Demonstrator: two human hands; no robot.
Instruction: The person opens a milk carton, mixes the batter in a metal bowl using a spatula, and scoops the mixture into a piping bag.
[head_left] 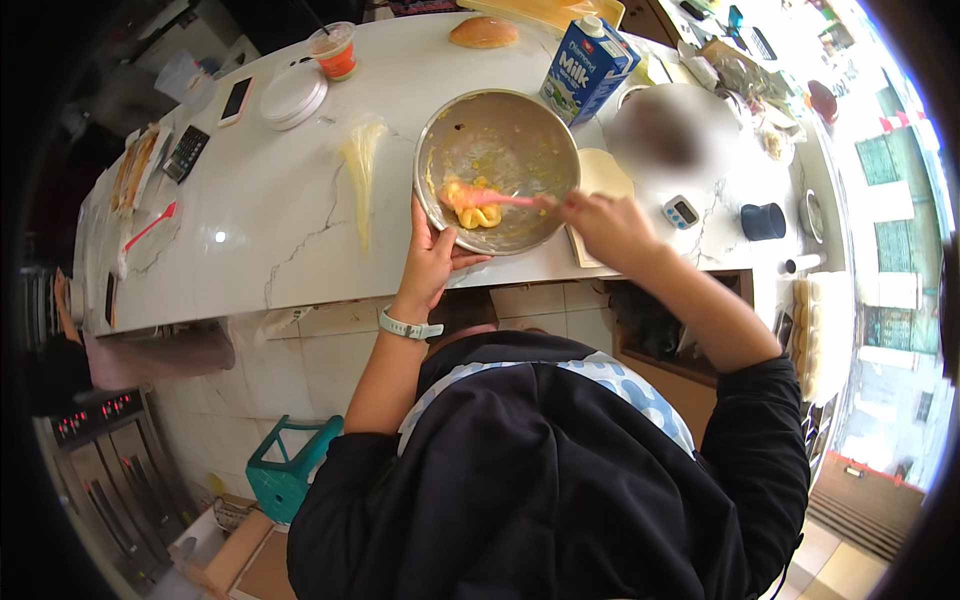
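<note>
A metal mixing bowl (530, 130) is tilted toward me at the front edge of the counter. My left hand (432, 258) grips its lower left rim, thumb and fingers around the edge. In my right hand (605, 228) is the handle of a pink spatula (515, 200), its head down in the bowl. A lump of yellow creamy mixture (480, 214) clings around the spatula head, and smears of it streak the bowl's inner wall. Left of the bowl lies a piping bag (363, 175) with pale yellow residue.
A blue milk carton (588, 70) stands behind the bowl, near a bread bun (483, 33). To the right are a small timer (681, 212) and a dark cup (763, 222). Leftward sit white lids (294, 96), a drink cup (334, 52), a phone (236, 101) and a calculator (186, 154).
</note>
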